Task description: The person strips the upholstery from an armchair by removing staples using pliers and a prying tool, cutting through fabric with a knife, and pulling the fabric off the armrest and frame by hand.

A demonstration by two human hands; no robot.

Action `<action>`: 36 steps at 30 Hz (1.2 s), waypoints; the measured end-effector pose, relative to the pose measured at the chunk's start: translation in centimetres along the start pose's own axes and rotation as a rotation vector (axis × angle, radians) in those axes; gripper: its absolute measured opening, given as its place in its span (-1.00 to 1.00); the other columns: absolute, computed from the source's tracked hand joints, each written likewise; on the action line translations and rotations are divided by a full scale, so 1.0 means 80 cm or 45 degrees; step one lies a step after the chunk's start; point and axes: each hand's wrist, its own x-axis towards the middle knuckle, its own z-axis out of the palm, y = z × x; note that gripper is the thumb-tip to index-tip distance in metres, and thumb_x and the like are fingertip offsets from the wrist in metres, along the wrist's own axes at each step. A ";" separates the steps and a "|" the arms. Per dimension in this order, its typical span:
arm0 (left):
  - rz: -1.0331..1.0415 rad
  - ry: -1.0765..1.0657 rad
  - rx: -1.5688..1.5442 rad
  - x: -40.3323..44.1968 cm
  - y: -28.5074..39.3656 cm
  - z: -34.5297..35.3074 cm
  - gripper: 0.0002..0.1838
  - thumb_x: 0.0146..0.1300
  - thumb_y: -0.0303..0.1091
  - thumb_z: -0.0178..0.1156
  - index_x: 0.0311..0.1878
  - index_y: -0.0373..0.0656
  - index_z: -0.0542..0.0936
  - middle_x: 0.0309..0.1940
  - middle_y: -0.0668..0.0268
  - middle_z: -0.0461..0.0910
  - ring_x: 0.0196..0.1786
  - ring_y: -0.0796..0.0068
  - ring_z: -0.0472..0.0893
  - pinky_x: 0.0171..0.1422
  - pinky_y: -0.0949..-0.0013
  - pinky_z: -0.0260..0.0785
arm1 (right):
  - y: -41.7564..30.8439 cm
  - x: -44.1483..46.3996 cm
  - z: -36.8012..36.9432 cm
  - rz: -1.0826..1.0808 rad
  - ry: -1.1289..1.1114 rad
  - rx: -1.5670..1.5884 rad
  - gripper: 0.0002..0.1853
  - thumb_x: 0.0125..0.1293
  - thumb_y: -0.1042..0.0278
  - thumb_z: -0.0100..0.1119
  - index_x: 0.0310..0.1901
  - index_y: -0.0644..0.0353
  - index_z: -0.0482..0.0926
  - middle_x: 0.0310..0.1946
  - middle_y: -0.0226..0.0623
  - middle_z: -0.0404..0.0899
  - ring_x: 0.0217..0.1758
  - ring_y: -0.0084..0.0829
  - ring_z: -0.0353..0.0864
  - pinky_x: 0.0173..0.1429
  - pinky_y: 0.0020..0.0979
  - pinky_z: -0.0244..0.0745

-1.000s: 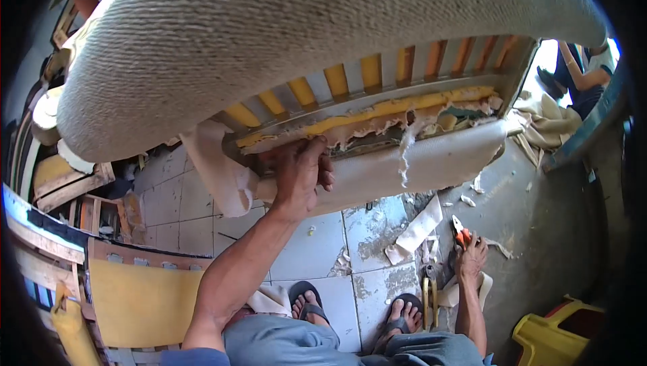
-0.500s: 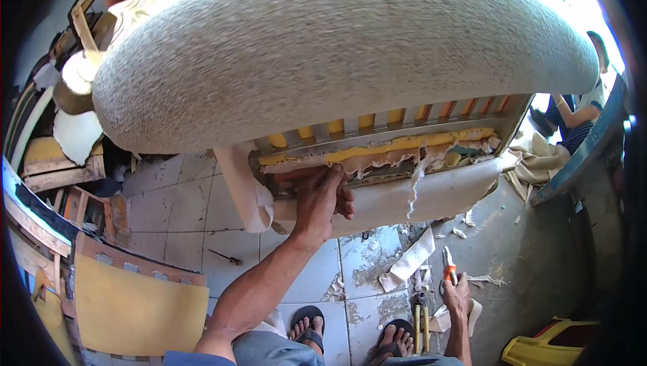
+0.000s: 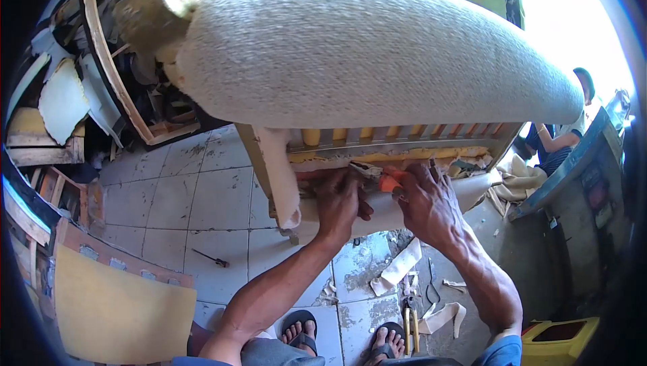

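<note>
A piece of upholstered furniture (image 3: 377, 56) in cream woven fabric stands before me, its slatted frame showing below the padded roll. Along its opened lower edge runs torn yellow foam (image 3: 323, 158) with ragged lining. My left hand (image 3: 340, 204) is closed at this edge, fingers curled on the upholstery fabric (image 3: 306, 221); its fingertips are partly hidden. Close beside it, my right hand (image 3: 431, 197) grips orange-handled pliers (image 3: 391, 180), whose metal jaws point left into the opening, near my left thumb.
On the tiled floor lie a screwdriver-like tool (image 3: 211, 258), yellow-handled cutters (image 3: 410, 329), scissors-like metal (image 3: 433, 282) and fabric scraps (image 3: 397, 268). A yellow-covered panel (image 3: 121, 305) stands at left, wooden frames (image 3: 101, 49) behind. Another person (image 3: 559, 137) sits at right, near a yellow container (image 3: 559, 340).
My right hand has risen from low beside my leg to the furniture edge, bringing the pliers next to my left hand. My view has shifted, while my left hand stays at the edge.
</note>
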 end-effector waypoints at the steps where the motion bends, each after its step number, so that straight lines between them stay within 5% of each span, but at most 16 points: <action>1: 0.008 0.000 0.006 0.000 -0.001 0.000 -0.78 0.51 -0.29 0.03 -0.22 -0.22 0.52 -0.56 0.30 0.47 -0.69 0.46 0.56 -0.68 0.41 0.42 | 0.000 0.002 -0.002 0.046 -0.058 0.011 -0.54 0.16 0.48 0.35 0.15 0.21 0.59 0.03 -0.07 0.52 0.16 0.01 0.50 0.19 -0.01 0.43; 12: 0.182 0.072 0.066 0.004 -0.021 0.012 -0.87 0.46 -0.41 0.05 -0.16 -0.23 0.55 -0.45 0.29 0.54 -0.58 0.46 0.58 -0.50 0.37 0.45 | 0.004 0.021 -0.003 -0.164 -0.280 -0.085 -0.68 0.24 0.45 0.29 0.04 0.26 0.65 -0.10 -0.03 0.60 0.08 0.02 0.59 0.18 -0.04 0.46; 16: 0.353 0.014 0.328 -0.017 -0.030 -0.033 -0.87 0.47 -0.36 0.11 -0.19 -0.19 0.56 -0.42 0.30 0.59 -0.54 0.50 0.58 -0.49 0.38 0.43 | -0.030 0.003 0.020 0.076 -0.385 0.223 -0.74 0.33 0.42 0.21 0.02 0.29 0.62 -0.13 0.04 0.60 -0.02 0.07 0.64 0.02 -0.06 0.54; 18: 0.062 -0.587 0.240 -0.059 0.000 -0.074 -0.81 0.48 -0.28 0.15 -0.21 -0.19 0.60 -0.43 0.32 0.60 -0.51 0.51 0.58 -0.47 0.40 0.42 | -0.044 -0.033 0.046 0.364 -0.172 0.402 -0.77 0.37 0.42 0.23 0.01 0.28 0.61 -0.14 0.00 0.60 -0.12 0.01 0.66 -0.12 -0.10 0.55; 20: -0.211 -0.680 0.255 -0.094 -0.016 -0.161 -0.67 0.48 -0.10 0.19 -0.26 -0.19 0.62 -0.45 0.42 0.54 -0.45 0.62 0.51 -0.41 0.44 0.41 | -0.054 -0.101 0.090 0.475 -0.010 0.938 -0.71 0.41 0.46 0.19 0.13 0.29 0.52 -0.09 -0.02 0.55 -0.14 -0.13 0.62 -0.10 -0.20 0.55; 21: -0.281 -0.553 0.345 -0.098 -0.049 -0.216 -0.63 0.47 -0.05 0.19 -0.25 -0.21 0.64 -0.48 0.43 0.52 -0.46 0.64 0.50 -0.44 0.47 0.37 | -0.041 -0.147 0.105 0.325 -0.175 0.648 -0.72 0.37 0.62 0.17 0.10 0.26 0.54 -0.13 -0.25 0.60 -0.09 -0.36 0.58 0.06 -0.31 0.51; 22: -0.396 -0.194 0.456 -0.099 -0.091 -0.279 -0.62 0.47 -0.02 0.18 -0.24 -0.19 0.66 -0.55 0.43 0.49 -0.46 0.68 0.50 -0.43 0.49 0.36 | -0.041 -0.202 0.135 0.793 -0.309 1.316 -0.72 0.39 0.52 0.21 0.11 0.28 0.54 -0.08 -0.24 0.60 -0.01 -0.33 0.59 0.10 -0.30 0.52; 23: -0.512 0.376 0.568 -0.097 -0.125 -0.338 -0.57 0.43 0.02 0.22 -0.20 -0.23 0.68 -0.59 0.35 0.54 -0.45 0.56 0.56 -0.36 0.37 0.44 | -0.013 -0.277 0.196 0.844 -0.575 1.196 -0.68 0.40 0.35 0.25 0.12 0.24 0.56 -0.01 -0.16 0.61 0.08 -0.21 0.61 0.13 -0.21 0.55; 24: -0.191 0.750 1.120 -0.081 -0.203 -0.445 -0.55 0.40 0.02 0.20 -0.17 -0.27 0.70 -0.55 0.22 0.66 -0.39 0.21 0.67 -0.22 0.16 0.53 | -0.041 -0.257 0.149 0.464 -0.870 0.609 -0.67 0.42 0.23 0.22 0.12 0.18 0.54 -0.05 0.02 0.59 0.01 0.03 0.62 0.06 -0.07 0.58; 26: -0.326 1.234 2.040 -0.059 -0.245 -0.585 -0.40 0.39 0.08 0.17 0.22 -0.29 0.54 0.21 -0.07 0.59 0.08 -0.20 0.66 0.09 -0.03 0.54 | -0.020 -0.351 0.226 0.375 -0.959 0.667 -0.62 0.32 0.13 0.31 0.10 0.13 0.61 -0.02 0.02 0.59 0.08 0.09 0.60 0.09 -0.01 0.56; 27: -0.366 1.589 1.956 -0.050 -0.266 -0.622 -0.21 0.34 0.17 0.21 0.40 -0.28 0.33 0.39 -0.10 0.38 0.18 -0.17 0.62 0.18 -0.10 0.53 | -0.025 -0.350 0.223 0.444 -0.959 0.676 -0.63 0.30 0.12 0.33 0.05 0.14 0.63 0.00 0.02 0.59 0.09 0.10 0.59 0.11 -0.01 0.55; 28: -0.760 1.489 1.684 -0.058 -0.189 -0.559 -0.18 0.32 0.14 0.24 0.43 -0.28 0.27 0.37 -0.15 0.35 0.19 -0.16 0.62 0.23 -0.17 0.50 | -0.039 -0.342 0.217 0.509 -0.957 0.698 -0.63 0.28 0.11 0.35 0.01 0.15 0.66 0.01 0.02 0.59 0.11 0.11 0.58 0.14 0.00 0.55; 31: -0.843 1.350 1.341 -0.054 -0.195 -0.602 -0.49 0.30 -0.10 0.32 0.14 -0.24 0.45 -0.20 -0.02 0.63 -0.28 0.02 0.74 -0.30 0.09 0.64 | -0.042 -0.330 0.215 0.317 -0.666 0.588 -0.65 0.27 0.15 0.38 0.00 0.16 0.67 0.04 0.06 0.59 0.13 0.14 0.57 0.18 -0.02 0.54; 32: -0.830 1.337 1.351 -0.052 -0.203 -0.613 -0.49 0.30 -0.10 0.32 0.14 -0.24 0.45 -0.20 -0.02 0.63 -0.28 0.02 0.74 -0.30 0.09 0.64 | -0.033 -0.313 0.217 0.291 -0.597 0.681 -0.65 0.27 0.16 0.38 0.00 0.16 0.67 0.04 0.08 0.59 0.12 0.14 0.58 0.18 -0.03 0.55; 34: -0.823 1.088 0.627 -0.053 -0.230 -0.637 -0.81 0.33 -0.31 0.23 -0.09 -0.17 0.50 -0.44 0.19 0.59 -0.54 0.27 0.63 -0.51 0.25 0.56 | -0.034 -0.252 0.181 0.537 -0.775 0.886 -0.66 0.35 0.15 0.32 -0.02 0.24 0.67 -0.03 0.05 0.62 -0.04 0.06 0.69 0.05 -0.14 0.63; 36: -0.283 0.814 0.050 -0.106 -0.217 -0.526 -0.98 0.35 -0.44 0.15 -0.20 -0.12 0.51 -0.46 0.28 0.55 -0.54 0.43 0.56 -0.48 0.26 0.57 | -0.036 -0.206 0.158 0.622 -0.872 1.011 -0.61 0.42 0.09 0.25 0.05 0.26 0.64 0.01 0.03 0.63 -0.01 -0.02 0.72 0.05 -0.18 0.63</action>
